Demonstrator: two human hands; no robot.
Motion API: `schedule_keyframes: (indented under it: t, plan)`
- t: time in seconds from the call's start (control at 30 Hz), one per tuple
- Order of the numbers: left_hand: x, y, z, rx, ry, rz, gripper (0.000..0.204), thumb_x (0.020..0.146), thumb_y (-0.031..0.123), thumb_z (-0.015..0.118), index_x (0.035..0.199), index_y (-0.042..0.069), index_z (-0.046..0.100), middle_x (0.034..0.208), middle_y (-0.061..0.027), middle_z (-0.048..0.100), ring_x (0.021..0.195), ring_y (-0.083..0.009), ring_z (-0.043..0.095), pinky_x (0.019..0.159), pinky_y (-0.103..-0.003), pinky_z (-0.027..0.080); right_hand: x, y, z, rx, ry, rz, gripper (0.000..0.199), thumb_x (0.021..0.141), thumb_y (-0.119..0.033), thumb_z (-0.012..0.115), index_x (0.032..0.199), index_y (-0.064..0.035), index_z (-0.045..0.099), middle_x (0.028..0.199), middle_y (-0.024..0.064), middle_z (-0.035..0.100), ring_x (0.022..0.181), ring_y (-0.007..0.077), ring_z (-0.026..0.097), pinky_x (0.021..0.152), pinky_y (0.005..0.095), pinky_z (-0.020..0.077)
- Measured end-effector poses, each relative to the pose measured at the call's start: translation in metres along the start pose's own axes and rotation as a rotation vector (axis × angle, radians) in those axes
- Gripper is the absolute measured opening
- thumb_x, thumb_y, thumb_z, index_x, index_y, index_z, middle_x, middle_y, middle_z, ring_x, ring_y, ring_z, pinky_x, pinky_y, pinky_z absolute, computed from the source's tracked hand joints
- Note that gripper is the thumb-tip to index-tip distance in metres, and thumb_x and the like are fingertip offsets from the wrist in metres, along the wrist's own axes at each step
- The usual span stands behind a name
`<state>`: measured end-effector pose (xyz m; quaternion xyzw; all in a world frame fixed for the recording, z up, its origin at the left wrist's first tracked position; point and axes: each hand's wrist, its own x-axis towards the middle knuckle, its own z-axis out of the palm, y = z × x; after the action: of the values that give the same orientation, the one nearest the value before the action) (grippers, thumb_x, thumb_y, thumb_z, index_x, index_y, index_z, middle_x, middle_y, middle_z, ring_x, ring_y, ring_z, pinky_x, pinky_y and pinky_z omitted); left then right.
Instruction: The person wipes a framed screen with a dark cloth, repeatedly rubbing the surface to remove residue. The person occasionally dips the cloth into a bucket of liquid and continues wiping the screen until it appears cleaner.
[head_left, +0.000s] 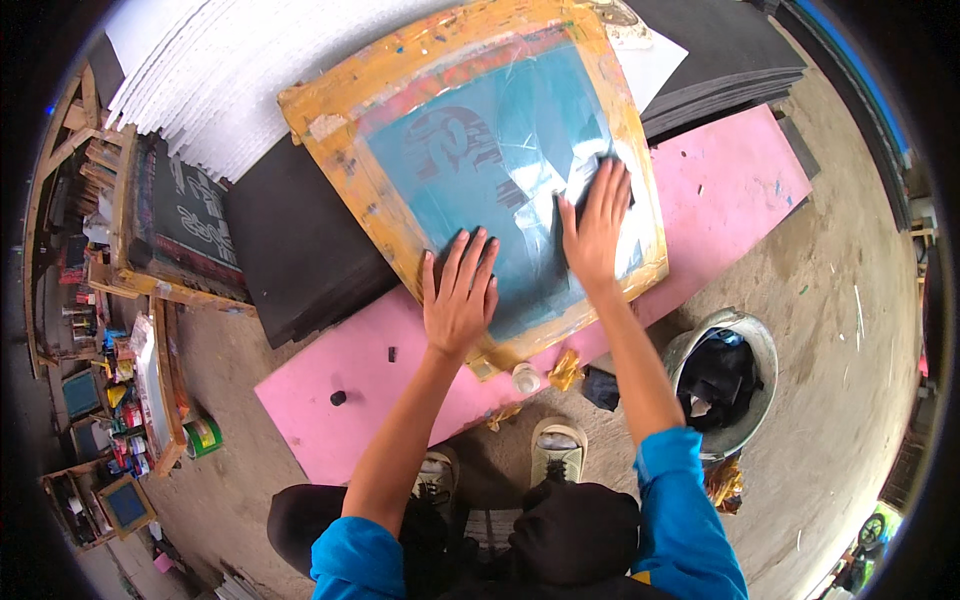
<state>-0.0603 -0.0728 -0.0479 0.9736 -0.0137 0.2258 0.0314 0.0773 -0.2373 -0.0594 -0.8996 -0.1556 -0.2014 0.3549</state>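
A wooden-framed printing screen [370,195] with teal mesh and a dark grey design leans tilted in front of me. My left hand [458,300] lies on its lower left part, fingers stretched and slightly apart. Flat against the right side of the mesh rests my right hand [597,230], thumb spread from the fingers. Glossy, clear strips like tape or film [540,215] catch the light near the right hand. Neither hand grips anything. What lies under the palms is hidden.
Below the screen is a pink board [330,400] bearing a small clear cup [525,377]. Black sheets [300,250] and white sheets [220,80] are stacked behind. A bucket [765,370] with dark cloth stands right; another screen [195,225] and a green can [203,437] are left.
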Motion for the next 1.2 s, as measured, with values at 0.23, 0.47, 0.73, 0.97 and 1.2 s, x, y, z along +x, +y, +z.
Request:
schedule_keyframes:
  t: [0.23,0.47,0.73,0.97,1.2]
  plan:
    - [-0.004,-0.004,0.003,0.005,0.002,-0.003,0.051,0.088,0.02,0.054,0.139,0.019,0.049,0.146,0.0027,0.045,0.136,-0.016,0.041,0.113,-0.049,0.024,0.005,-0.018,0.005,0.007,-0.05,-0.118,0.08,0.094,-0.037,0.055,0.148,0.0087,0.017,0.153,0.0301,0.018,0.142,0.0473,0.016,0.115,0.0544,0.0171]
    - [-0.002,-0.002,0.004,0.028,0.005,0.025,0.048,0.09,0.022,0.053,0.137,0.019,0.051,0.146,0.0018,0.046,0.136,-0.0191,0.041,0.113,-0.052,0.024,-0.126,0.001,-0.013,-0.009,-0.245,0.066,0.081,0.095,-0.036,0.053,0.149,0.0085,0.012,0.155,0.0309,0.01,0.145,0.0461,0.007,0.116,0.0545,0.0121]
    - [-0.001,0.003,0.005,-0.012,0.029,0.009,0.047,0.088,0.019,0.055,0.136,0.02,0.052,0.145,0.0019,0.046,0.136,-0.0172,0.04,0.113,-0.05,0.023,0.049,-0.011,-0.001,-0.077,0.012,-0.103,0.079,0.094,-0.038,0.055,0.146,0.0098,0.021,0.153,0.0287,0.02,0.143,0.0435,0.017,0.115,0.0517,0.0188]
    - [-0.002,-0.002,-0.002,0.026,0.006,0.005,0.046,0.089,0.019,0.054,0.135,0.02,0.053,0.144,0.0006,0.047,0.136,-0.019,0.041,0.114,-0.051,0.022,-0.045,0.009,-0.016,-0.063,-0.113,-0.142,0.072,0.091,-0.031,0.061,0.144,0.0072,0.03,0.151,0.0261,0.029,0.141,0.0427,0.025,0.113,0.0508,0.0253]
    - [0.005,0.009,0.004,-0.015,0.022,0.003,0.043,0.09,0.02,0.052,0.133,0.019,0.054,0.143,0.0002,0.048,0.135,-0.0193,0.042,0.113,-0.052,0.023,0.047,0.002,-0.004,-0.142,0.114,-0.174,0.069,0.092,-0.032,0.058,0.144,0.0049,0.032,0.15,0.0242,0.032,0.14,0.0404,0.027,0.113,0.0502,0.0256]
